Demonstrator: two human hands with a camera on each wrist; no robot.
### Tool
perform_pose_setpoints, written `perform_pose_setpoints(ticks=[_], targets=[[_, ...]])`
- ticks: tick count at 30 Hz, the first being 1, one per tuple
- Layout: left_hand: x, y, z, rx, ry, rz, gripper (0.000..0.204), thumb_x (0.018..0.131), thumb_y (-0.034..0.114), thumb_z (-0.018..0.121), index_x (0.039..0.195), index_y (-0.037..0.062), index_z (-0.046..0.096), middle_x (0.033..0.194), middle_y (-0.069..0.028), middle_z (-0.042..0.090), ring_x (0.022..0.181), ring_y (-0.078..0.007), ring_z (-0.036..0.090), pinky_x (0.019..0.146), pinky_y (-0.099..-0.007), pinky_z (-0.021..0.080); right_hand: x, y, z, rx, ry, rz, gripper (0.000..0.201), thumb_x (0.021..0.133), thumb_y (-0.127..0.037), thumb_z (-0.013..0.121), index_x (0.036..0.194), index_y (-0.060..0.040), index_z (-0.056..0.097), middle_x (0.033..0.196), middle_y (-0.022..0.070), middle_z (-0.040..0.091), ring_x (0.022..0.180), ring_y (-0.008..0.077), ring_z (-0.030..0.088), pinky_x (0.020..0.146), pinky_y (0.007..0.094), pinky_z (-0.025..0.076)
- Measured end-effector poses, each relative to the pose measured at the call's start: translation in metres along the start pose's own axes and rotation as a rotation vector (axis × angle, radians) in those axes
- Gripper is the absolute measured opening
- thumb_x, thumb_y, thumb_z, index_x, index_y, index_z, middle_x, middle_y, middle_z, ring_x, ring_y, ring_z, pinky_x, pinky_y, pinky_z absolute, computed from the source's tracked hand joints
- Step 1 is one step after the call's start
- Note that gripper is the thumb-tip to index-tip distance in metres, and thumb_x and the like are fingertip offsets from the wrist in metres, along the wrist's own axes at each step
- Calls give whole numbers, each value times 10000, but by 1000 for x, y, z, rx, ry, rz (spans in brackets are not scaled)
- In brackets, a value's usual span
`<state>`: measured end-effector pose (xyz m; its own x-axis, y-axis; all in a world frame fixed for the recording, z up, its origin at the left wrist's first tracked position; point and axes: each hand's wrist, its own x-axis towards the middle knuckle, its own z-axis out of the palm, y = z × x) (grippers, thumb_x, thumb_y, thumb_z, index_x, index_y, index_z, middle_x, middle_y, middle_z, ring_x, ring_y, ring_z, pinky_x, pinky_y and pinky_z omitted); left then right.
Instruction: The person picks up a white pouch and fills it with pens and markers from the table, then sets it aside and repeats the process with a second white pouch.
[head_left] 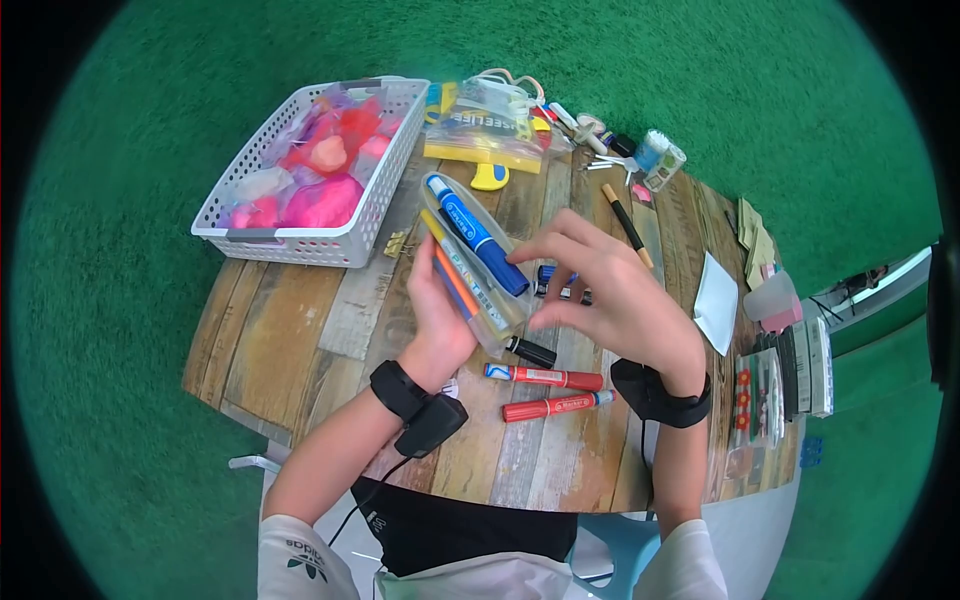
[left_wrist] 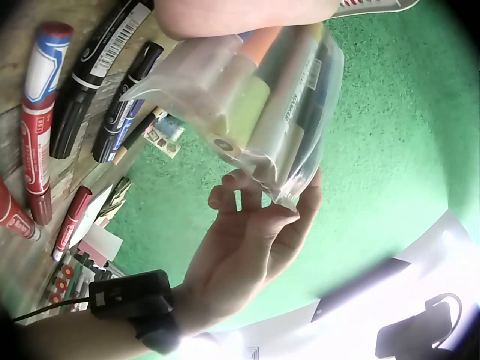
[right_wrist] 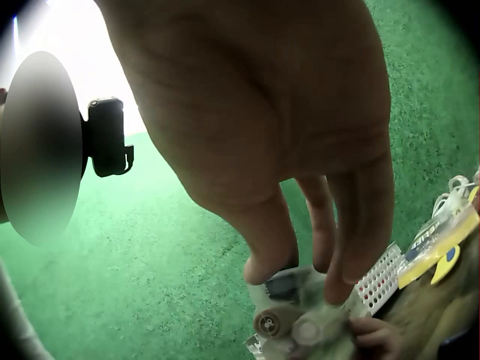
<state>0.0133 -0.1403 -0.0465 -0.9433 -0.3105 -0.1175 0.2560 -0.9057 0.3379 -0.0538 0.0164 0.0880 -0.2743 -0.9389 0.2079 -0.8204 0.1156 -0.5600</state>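
Observation:
My left hand (head_left: 440, 320) holds a clear plastic pouch (left_wrist: 176, 86) from beneath, raised over the table. Inside it lie a big blue marker (head_left: 475, 235), a yellow-ended paint marker (head_left: 463, 270) and an orange pen (head_left: 452, 290). My right hand (head_left: 620, 290) is at the pouch's near right end. In the right wrist view its thumb and fingertips span the pouch's edge, and the left wrist view shows them pinching a corner of the plastic. Below on the table lie two red markers (head_left: 550, 377) and a black marker (head_left: 532, 352).
A white basket (head_left: 372, 215) of pink bags stands at the left. Behind the hands are a zip bag (head_left: 485, 125) and a yellow cutter (head_left: 490, 177). A black-and-tan pen (head_left: 628, 225), white paper (head_left: 716, 303) and upright booklets (head_left: 800, 370) are on the right.

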Motion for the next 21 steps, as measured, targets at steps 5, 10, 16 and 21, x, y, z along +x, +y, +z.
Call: perform_pose_setpoints(ticks=[5, 10, 16, 21], targets=[[-1, -4, 6, 0, -7, -47, 500, 986, 523, 341, 1238, 142, 544, 1175, -114, 608, 1091, -290, 601, 924, -489, 498, -1, -13, 3, -37, -29, 26, 675, 605, -138, 845, 1208, -36, 559, 1307, 123, 477, 891, 321, 645, 763, 382, 539], [-7, -4, 16, 7, -41, -128, 452, 998, 472, 363, 1245, 138, 541, 1142, -93, 624, 1049, -233, 625, 915, -461, 513, -4, -8, -2, -84, -24, -94, 591, 687, -137, 794, 1218, -29, 558, 1355, 119, 482, 925, 328, 648, 774, 377, 546], [-13, -3, 23, 136, -140, -178, 387, 1011, 415, 380, 1168, 112, 563, 990, -38, 652, 881, -156, 657, 785, -358, 563, 1, -10, -6, 169, 248, 75, 355, 832, -43, 639, 1182, -20, 586, 1230, 131, 584, 973, 348, 625, 767, 369, 526], [-14, -9, 23, 180, -93, -192, 359, 1018, 403, 376, 1133, 123, 570, 929, -9, 652, 806, -109, 655, 696, -289, 562, 3, 0, 2, -51, 260, -27, 374, 807, -3, 651, 1174, -18, 581, 1238, 135, 568, 945, 338, 624, 755, 366, 513]])
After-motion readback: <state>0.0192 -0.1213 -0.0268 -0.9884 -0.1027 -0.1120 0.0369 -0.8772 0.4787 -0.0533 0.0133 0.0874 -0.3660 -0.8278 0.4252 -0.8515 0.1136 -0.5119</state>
